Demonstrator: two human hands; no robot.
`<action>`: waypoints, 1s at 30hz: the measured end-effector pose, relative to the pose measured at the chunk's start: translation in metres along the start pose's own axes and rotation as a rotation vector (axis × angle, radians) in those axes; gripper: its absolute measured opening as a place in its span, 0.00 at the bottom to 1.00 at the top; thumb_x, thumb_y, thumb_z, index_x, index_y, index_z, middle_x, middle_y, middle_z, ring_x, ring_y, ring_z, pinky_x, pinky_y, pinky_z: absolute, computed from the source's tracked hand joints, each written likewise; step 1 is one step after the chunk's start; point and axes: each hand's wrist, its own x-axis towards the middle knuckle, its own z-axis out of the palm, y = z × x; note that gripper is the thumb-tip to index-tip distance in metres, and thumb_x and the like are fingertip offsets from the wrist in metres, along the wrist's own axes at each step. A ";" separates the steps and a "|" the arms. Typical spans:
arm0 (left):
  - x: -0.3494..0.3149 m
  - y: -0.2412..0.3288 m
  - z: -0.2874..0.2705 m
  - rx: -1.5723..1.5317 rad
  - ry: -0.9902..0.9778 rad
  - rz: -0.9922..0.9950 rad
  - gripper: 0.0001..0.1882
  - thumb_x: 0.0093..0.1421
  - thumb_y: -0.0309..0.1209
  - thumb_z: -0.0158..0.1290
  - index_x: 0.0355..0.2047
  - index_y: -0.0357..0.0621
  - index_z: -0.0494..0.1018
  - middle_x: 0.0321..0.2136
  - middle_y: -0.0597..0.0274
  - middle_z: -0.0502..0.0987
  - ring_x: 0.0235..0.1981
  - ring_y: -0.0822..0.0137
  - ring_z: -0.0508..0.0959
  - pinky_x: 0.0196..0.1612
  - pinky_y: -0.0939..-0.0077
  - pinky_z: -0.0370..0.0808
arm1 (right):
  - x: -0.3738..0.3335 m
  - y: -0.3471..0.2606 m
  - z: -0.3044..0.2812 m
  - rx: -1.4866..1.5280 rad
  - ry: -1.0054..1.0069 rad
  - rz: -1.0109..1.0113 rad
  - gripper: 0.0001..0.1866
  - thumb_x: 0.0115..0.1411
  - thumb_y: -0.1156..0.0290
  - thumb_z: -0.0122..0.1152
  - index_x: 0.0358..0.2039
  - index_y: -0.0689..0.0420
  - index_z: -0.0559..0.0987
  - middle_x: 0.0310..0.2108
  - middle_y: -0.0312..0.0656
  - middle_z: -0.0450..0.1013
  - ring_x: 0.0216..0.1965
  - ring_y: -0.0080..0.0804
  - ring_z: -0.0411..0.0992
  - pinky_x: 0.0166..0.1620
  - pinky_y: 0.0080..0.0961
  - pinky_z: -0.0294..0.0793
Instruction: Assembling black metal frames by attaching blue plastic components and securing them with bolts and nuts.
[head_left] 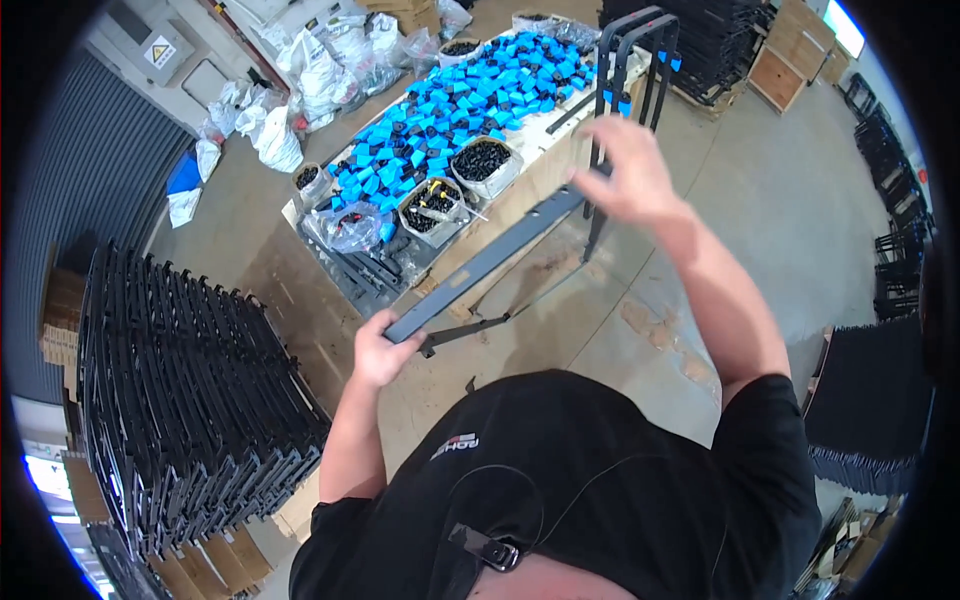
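A black metal frame [485, 265] slants across in front of me, its flat slotted bar uppermost and thinner bars hanging below. Around the near left end of that bar my left hand [380, 350] is closed. My right hand [632, 170] hovers by the far end, thumb and fingers apart, slightly blurred; whether it touches the bar is hard to tell. Just beyond it, tall black tubular frames [655, 75] with blue pieces on them rise at the table's right end. A large pile of blue and black plastic parts [450, 110] covers the worktable [520, 200].
Tubs of small black parts [484, 162] line the table's near edge, one with a yellow-handled tool. Stacked black frames [190, 390] stand at left. Black panels [865, 405] are piled at right. White sacks [275, 135] lie behind; a wooden crate [785, 65] stands far right.
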 end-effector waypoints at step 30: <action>0.138 -0.038 0.017 -0.487 0.750 0.022 0.18 0.69 0.27 0.50 0.20 0.42 0.62 0.20 0.75 0.61 0.25 0.81 0.58 0.27 0.80 0.56 | 0.096 0.158 0.242 1.026 -0.086 0.718 0.14 0.64 0.62 0.63 0.27 0.59 0.81 0.27 0.27 0.72 0.30 0.15 0.65 0.36 0.18 0.63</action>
